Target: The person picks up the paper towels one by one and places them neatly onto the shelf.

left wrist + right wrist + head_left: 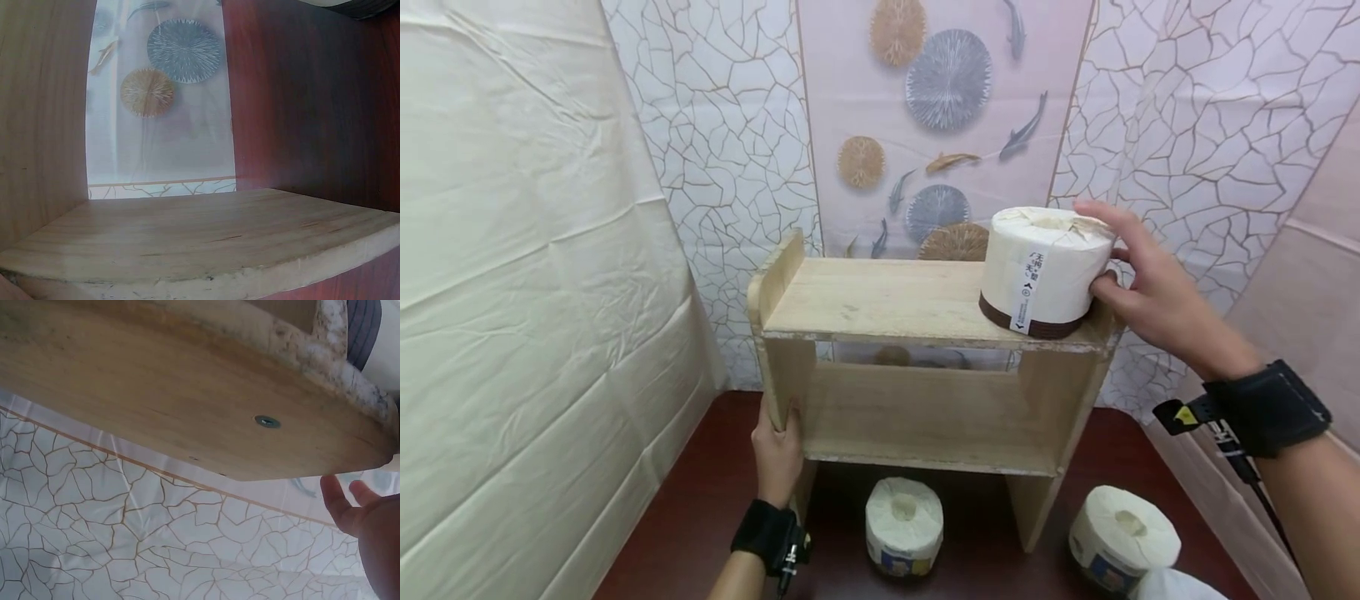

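A small wooden shelf (895, 304) stands on a dark red table. My left hand (777, 450) grips the front edge of its left side panel, below the top board. On the right end of the top board sits a large toilet paper roll (1037, 267), upright, in white wrapping with a brown band at its base and a printed strip. My right hand (1150, 279) holds this roll from the right, with a finger over its top and the thumb at its side. The right wrist view shows the fingers (337, 503) beside the shelf's side panel (187, 394); the roll's edge is partly hidden there.
A smaller toilet paper roll (904, 525) stands under the lower board, and another roll (1123, 537) is right of the shelf. A white object (1176, 586) is cut off at the bottom edge. Patterned cloth (737, 167) hangs behind, pale cloth (535, 292) at left.
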Demonstrator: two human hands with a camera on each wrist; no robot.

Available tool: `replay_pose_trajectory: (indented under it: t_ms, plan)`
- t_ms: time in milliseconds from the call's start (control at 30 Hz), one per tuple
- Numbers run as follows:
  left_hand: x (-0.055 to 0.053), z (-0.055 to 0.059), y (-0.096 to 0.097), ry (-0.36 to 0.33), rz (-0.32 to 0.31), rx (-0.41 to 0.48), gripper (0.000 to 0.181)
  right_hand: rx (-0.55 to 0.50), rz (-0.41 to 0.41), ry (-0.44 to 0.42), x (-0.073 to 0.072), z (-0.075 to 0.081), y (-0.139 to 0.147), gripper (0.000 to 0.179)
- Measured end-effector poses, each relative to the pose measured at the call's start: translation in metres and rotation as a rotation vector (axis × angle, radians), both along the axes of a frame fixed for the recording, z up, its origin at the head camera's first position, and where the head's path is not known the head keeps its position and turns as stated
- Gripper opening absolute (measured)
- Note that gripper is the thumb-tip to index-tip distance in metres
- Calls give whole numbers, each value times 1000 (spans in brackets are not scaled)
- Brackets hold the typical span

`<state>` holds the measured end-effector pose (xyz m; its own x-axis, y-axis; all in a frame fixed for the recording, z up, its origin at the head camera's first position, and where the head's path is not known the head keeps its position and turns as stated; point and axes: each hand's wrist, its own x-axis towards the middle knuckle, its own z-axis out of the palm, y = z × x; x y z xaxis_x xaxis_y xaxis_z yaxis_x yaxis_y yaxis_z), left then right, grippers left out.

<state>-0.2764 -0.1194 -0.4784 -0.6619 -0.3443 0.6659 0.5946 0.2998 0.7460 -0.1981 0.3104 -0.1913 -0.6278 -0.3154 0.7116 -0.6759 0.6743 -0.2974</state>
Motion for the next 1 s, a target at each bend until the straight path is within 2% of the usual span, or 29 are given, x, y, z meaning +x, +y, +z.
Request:
replay_pose_trajectory:
  t_ms: [167,233,533,833,1000]
  plan:
    - [2,-1,1,-14,-2,2,46,43,57,82,0,1,4,74]
    - [3,-1,2,-16,-5,1,47,54,60,77,1,3,5,73]
    - [6,-3,2,-16,-12,23,46,70,12,-83,5,13,7,69]
    - [1,-3,2,14,-39,15,45,-32,2,-246,6,13,13,59]
    - [1,-1,0,25,-32,5,45,-40,-20,-256,5,14,10,60]
